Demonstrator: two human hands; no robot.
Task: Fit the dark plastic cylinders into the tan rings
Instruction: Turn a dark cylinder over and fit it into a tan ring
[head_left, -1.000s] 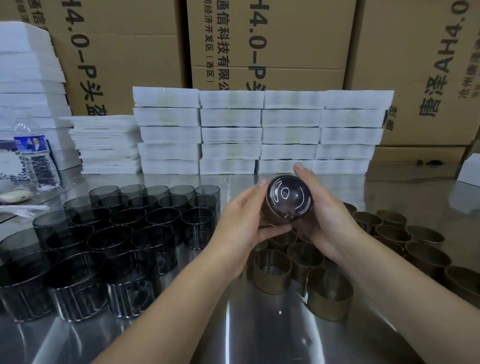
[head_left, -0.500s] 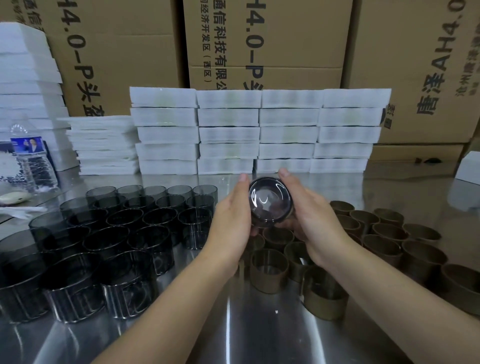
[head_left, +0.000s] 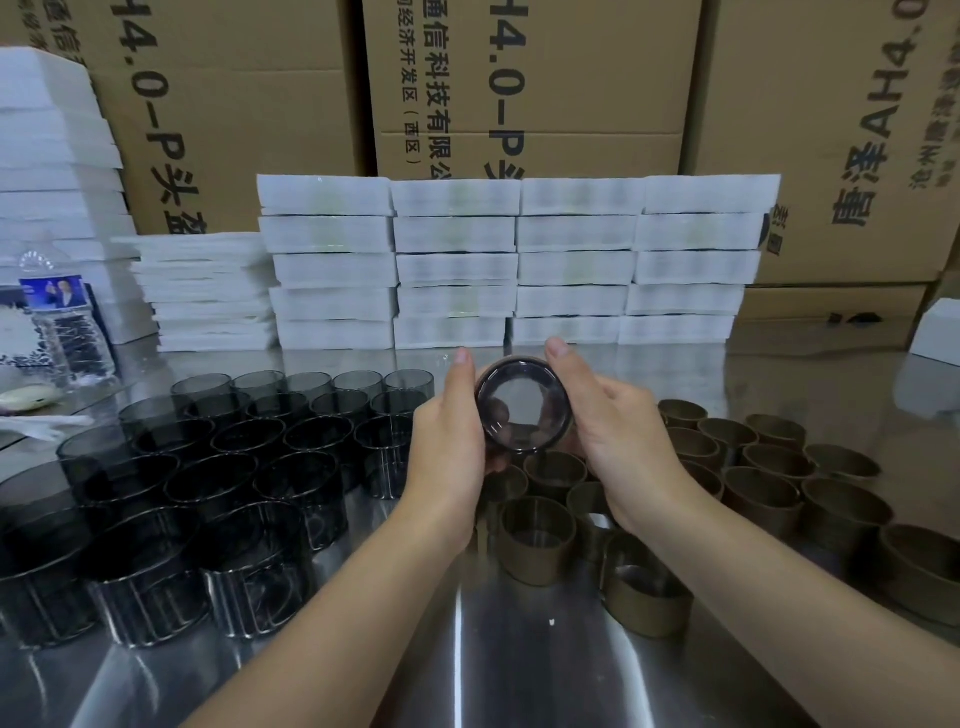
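A dark smoky plastic cylinder (head_left: 523, 405) is held in the air at the centre, its open end facing me, with a tan ring edge showing around its far rim. My left hand (head_left: 451, 447) grips its left side and my right hand (head_left: 618, 431) its right side, thumbs on top. Several loose dark cylinders (head_left: 218, 467) stand upright on the left of the steel table. Several empty tan rings (head_left: 537, 538) stand below my hands and out to the right (head_left: 763, 467).
White foam blocks (head_left: 514, 260) are stacked along the back of the steel table (head_left: 457, 665), with cardboard cartons (head_left: 519, 78) behind. A water bottle (head_left: 62, 322) and white scraps sit at far left. A white box (head_left: 937, 332) lies at the right edge.
The held cylinder has shifted slightly left and lower. It has turned so its open end faces me more squarely, and both thumbs now press on its top edge.
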